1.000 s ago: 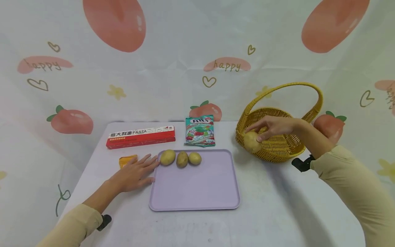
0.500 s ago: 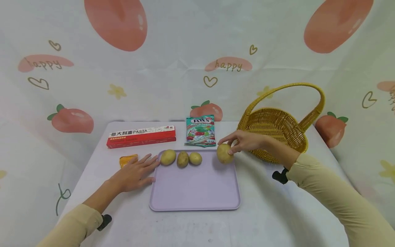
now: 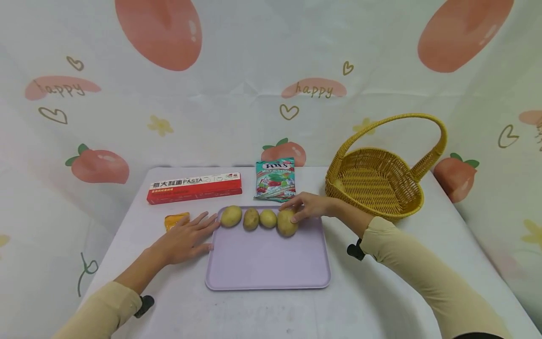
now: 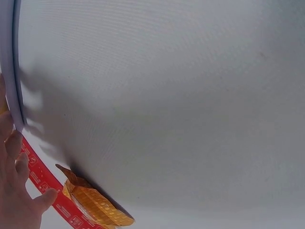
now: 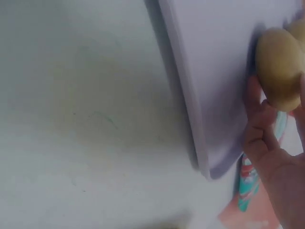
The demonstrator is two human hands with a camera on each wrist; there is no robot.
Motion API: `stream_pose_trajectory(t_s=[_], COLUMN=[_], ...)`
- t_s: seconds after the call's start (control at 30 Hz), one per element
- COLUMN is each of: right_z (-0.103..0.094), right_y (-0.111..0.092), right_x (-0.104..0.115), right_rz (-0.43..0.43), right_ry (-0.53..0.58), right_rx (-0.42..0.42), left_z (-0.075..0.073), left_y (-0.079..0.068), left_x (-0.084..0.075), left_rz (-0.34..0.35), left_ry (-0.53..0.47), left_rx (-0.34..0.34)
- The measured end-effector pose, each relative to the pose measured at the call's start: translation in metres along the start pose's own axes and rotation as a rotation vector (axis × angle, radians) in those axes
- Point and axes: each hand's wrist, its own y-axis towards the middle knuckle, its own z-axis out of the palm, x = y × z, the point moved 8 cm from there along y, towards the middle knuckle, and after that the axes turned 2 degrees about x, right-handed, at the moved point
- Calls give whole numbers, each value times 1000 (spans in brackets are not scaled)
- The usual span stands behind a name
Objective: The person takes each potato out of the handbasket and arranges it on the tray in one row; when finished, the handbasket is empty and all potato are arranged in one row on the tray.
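Observation:
My right hand [image 3: 310, 206] grips a large potato [image 3: 287, 223] over the back of the lilac tray [image 3: 267, 263], thumb on its near side. In the right wrist view the same potato [image 5: 280, 69] sits between thumb and fingers. Just left of it, three more potatoes line the tray's back edge: a small round one [image 3: 268, 218], a brownish one [image 3: 251, 219] and a larger yellow one [image 3: 231, 216]. My left hand [image 3: 182, 241] lies with fingers spread, fingertips at the tray's left rim. An orange packet [image 4: 97, 205] lies behind that hand.
At the back right stands a yellow wicker basket [image 3: 381, 212] with a tall handle; something pale shows inside its left wall. Behind the tray lie a green candy bag [image 3: 275, 180] and a red pasta box [image 3: 195, 188]. A printed cloth [image 3: 237, 117] hangs behind the table.
My right hand has carried the potato from the basket leftward to the tray, up to the row of potatoes. The left hand has stayed at the tray's left rim.

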Motion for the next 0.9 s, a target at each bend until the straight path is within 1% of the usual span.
stream_pose_trajectory(t_s=[0.23, 0.37, 0.53, 0.63, 0.73, 0.9], right_z=[-1, -3, -11, -21, -37, -71], right_y=[-1, -5, -16, -29, -45, -72], right_x=[2, 6, 14, 19, 23, 17], right_rz=[7, -17, -94, -107, -76, -12], right_ry=[-54, -94, -93, -89, -83, -81], right_rx=[-51, -35, 9, 33, 30, -29], left_z=[-2, -3, -1, 0, 2, 3], left_y=[0, 0, 0, 0, 0, 0], left_x=[-1, -1, -1, 0, 0, 1], left_rz=[-2, 7, 4, 1, 0, -4], left_ry=[4, 8, 7, 9, 10, 3], left_rx=[-2, -8, -3, 0, 0, 6])
